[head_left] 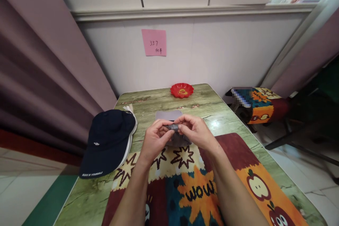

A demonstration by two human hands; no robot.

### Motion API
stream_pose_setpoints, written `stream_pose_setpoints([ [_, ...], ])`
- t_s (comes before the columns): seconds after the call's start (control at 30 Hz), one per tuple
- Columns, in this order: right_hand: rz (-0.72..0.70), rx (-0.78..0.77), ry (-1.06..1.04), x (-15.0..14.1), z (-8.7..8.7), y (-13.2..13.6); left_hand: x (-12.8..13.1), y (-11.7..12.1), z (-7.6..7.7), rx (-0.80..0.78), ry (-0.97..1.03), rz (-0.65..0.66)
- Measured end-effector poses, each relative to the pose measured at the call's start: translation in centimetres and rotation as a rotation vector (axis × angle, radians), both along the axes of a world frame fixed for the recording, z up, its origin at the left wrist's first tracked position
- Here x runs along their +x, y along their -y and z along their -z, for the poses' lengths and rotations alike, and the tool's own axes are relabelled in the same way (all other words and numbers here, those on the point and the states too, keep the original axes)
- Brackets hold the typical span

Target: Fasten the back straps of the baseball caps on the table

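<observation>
Both of my hands meet over the middle of the table, at the far edge of the patterned mat. My left hand point(157, 136) pinches one end of a dark grey strap point(173, 127) between thumb and fingers. On its other side my right hand point(197, 130) is closed on the same strap, thumb pressed on top. The strap appears to belong to a grey cap point(168, 115), whose lighter flat part shows beyond my fingers and whose darker fabric lies below them. My hands hide much of the cap.
To the left, a navy cap point(111, 127) lies stacked on a white one point(129, 148). A red scalloped dish point(182, 90) stands at the table's back edge. The patterned mat point(219, 148) covers the near part. A stool with a matching cover point(261, 111) is at the right.
</observation>
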State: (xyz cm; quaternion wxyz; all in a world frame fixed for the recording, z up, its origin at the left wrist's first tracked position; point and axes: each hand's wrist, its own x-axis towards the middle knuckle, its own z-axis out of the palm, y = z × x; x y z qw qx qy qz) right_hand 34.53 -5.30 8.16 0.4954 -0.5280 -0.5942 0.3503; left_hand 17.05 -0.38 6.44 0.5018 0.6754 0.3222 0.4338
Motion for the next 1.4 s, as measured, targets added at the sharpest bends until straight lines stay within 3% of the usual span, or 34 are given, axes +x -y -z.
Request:
stream_pose_setpoints([
  [0.47,0.062,0.041,0.094,-0.2,-0.3,0.0,0.1,0.3,-0.6,-0.07,-0.041,0.064],
  [0.83,0.096,0.065,-0.033,-0.7,0.0,-0.4,0.0,0.3,-0.6,-0.175,0.004,0.047],
  [1.0,-0.055,0.095,0.091,-0.4,0.1,-0.5,-0.4,-0.1,-0.4,-0.213,0.122,0.022],
  [1.13,0.04,0.065,0.151,-0.9,0.9,-0.9,-0.7,-0.4,-0.1,-0.215,0.158,0.024],
  [1.4,0.117,0.24,0.223,-1.5,1.4,-1.2,-0.1,-0.5,0.4,-0.149,0.194,-0.098],
])
